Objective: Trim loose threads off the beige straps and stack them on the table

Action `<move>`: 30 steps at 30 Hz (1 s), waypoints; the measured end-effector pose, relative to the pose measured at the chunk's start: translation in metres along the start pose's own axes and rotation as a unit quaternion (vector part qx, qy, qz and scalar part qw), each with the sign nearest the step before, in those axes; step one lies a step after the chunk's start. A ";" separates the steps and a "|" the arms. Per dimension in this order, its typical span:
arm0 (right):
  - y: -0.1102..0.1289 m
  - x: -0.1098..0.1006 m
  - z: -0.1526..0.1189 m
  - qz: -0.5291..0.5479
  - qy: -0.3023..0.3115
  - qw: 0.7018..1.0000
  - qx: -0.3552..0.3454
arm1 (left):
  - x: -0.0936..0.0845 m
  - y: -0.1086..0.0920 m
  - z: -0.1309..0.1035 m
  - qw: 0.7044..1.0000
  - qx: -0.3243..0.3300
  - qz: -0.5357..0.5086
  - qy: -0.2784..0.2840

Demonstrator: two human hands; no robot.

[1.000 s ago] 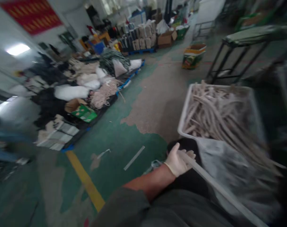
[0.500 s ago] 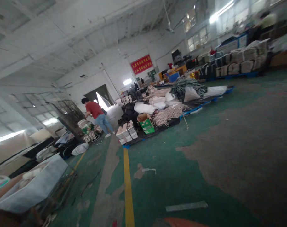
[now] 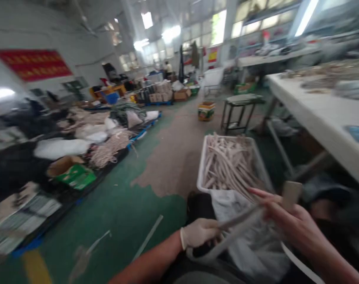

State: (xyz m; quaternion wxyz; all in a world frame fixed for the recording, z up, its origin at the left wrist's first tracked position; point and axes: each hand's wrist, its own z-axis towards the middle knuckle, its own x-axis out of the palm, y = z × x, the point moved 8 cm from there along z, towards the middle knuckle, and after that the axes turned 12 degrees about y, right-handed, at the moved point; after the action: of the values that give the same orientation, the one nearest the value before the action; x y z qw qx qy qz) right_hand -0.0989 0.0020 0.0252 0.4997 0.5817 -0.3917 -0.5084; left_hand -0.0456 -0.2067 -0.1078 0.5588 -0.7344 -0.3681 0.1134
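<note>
No wording is legible. The red wall banner bears yellow characters, blurred; pale markings on the green carton are unreadable.

Greyish-beige strap; white basket; green floor; red banner

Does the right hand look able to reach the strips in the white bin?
Probably yes: the right hand is close to the bin, and the strips lie uncovered in it. The band at that hand may need releasing first.

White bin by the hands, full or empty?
Full: pale strips heap up to the rim of the white bin.
</note>
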 end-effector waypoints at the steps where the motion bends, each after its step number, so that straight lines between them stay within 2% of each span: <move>1: -0.001 -0.008 -0.005 0.017 -0.007 1.000 0.008 | 0.001 0.002 0.000 1.000 -0.004 0.003 0.007; 3: -0.001 -0.012 -0.009 0.058 -0.013 0.998 0.020 | 0.000 0.003 -0.005 1.000 -0.013 0.003 0.009; 7: -0.006 -0.001 -0.012 0.127 -0.019 0.991 0.035 | 0.002 -0.002 -0.016 1.000 -0.011 0.007 -0.003; 11: -0.033 0.002 -0.016 0.189 -0.020 0.979 0.068 | 0.006 -0.005 -0.014 1.000 -0.001 0.017 -0.015; 15: -0.054 0.006 -0.019 0.239 0.012 0.965 0.106 | 0.013 0.001 -0.012 0.999 -0.029 0.027 0.006; 19: -0.041 0.006 -0.015 0.217 0.016 0.973 0.073 | 0.016 -0.003 -0.013 0.998 -0.045 0.025 0.027; 21: -0.028 0.007 -0.011 0.169 0.005 0.984 0.054 | 0.016 -0.021 -0.012 0.999 -0.002 0.009 0.032; 24: -0.010 0.017 -0.008 0.114 0.022 0.993 0.029 | 0.022 -0.060 -0.005 0.995 0.088 0.023 0.039; 27: 0.004 0.025 -0.012 0.066 0.060 0.996 0.005 | 0.037 -0.085 0.008 0.990 0.115 0.074 0.030; 29: 0.013 0.012 -0.018 0.026 0.038 0.999 -0.013 | 0.045 -0.086 0.018 0.988 0.096 0.117 0.009; 30: 0.018 0.000 -0.022 0.009 0.005 1.000 -0.024 | 0.049 -0.082 0.023 0.986 0.080 0.144 0.005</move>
State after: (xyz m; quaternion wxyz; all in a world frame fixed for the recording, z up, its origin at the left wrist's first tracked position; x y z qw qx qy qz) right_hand -0.0765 0.0030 0.0423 0.5200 0.5687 -0.3825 -0.5098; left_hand -0.0583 -0.1481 -0.0293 0.5958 -0.7332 -0.2450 0.2180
